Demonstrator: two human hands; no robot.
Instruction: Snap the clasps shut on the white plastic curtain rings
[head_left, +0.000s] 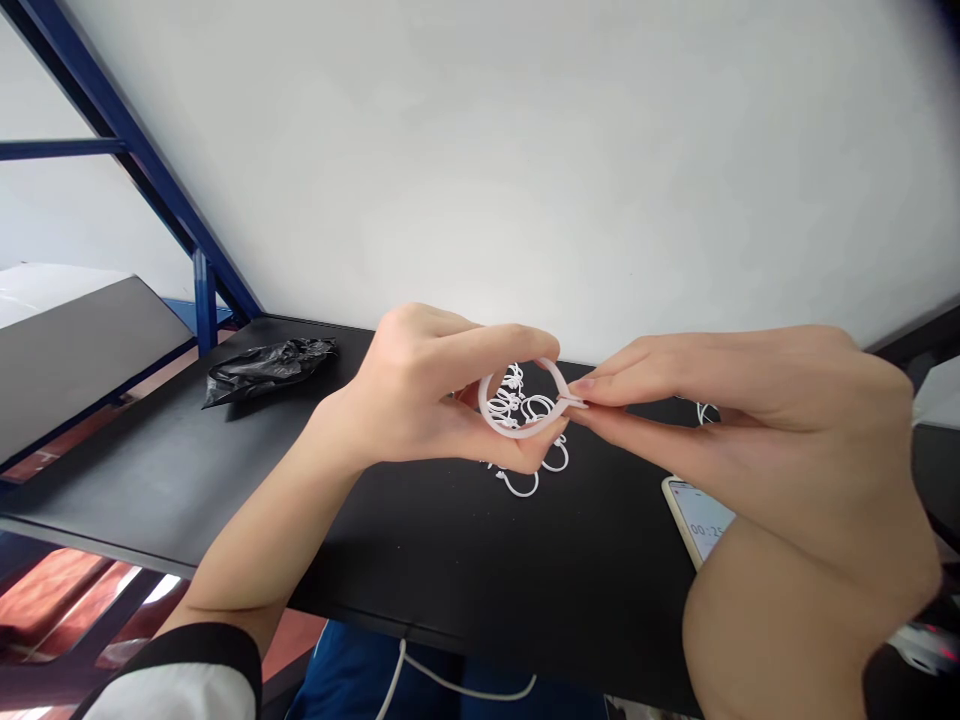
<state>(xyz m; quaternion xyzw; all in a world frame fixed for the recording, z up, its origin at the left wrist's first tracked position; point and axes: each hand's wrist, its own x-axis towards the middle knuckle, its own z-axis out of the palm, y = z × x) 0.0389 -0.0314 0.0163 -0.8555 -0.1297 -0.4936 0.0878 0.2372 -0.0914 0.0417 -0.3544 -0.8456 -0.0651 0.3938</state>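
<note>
Above the black table I hold up a white plastic ring (517,433) with small tabs where its ends meet on the right. My left hand (442,390) is curled around the ring, thumb below and index finger above, gripping it by its sides. The thumb and index finger of my right hand (750,410) pinch the tabs. Behind and below the held ring, several loose white rings (555,455) lie in a pile on the table, partly hidden by the left hand.
On the black table (450,560), a crumpled black plastic bag (270,370) lies at the back left. A phone (694,520) showing a timer sits under my right wrist, partly covered. A white cable (450,685) hangs by the front edge. Blue metal frame bars (142,160) rise at left.
</note>
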